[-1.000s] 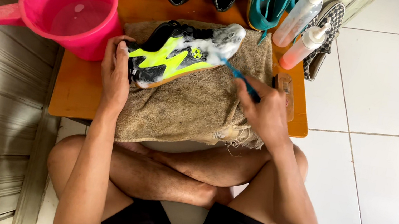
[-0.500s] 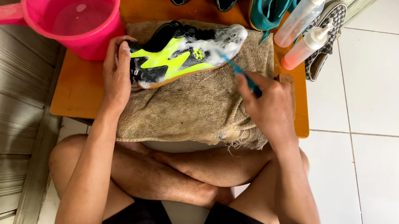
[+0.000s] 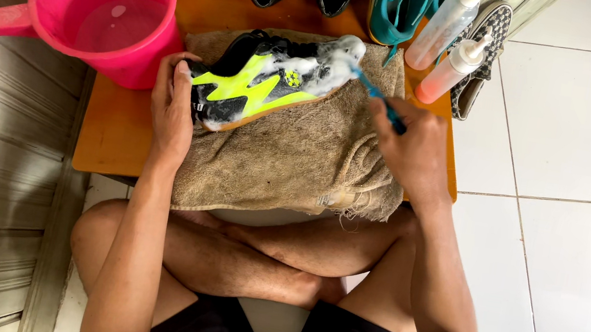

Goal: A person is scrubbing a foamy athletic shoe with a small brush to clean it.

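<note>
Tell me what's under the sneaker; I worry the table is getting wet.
The sneaker lies on a brown burlap cloth, which covers the orange table there. The left hand steadies its heel. Whether the wood beneath is wet cannot be seen; the cloth hides it.

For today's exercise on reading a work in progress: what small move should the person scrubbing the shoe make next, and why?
Probably short strokes with the brush from the toe back along the shoe. Foam covers only the toe, where the bristles now rest, and the yellow side looks unlathered. The left hand already steadies the heel on the cloth, and the right hand grips the handle.
</note>
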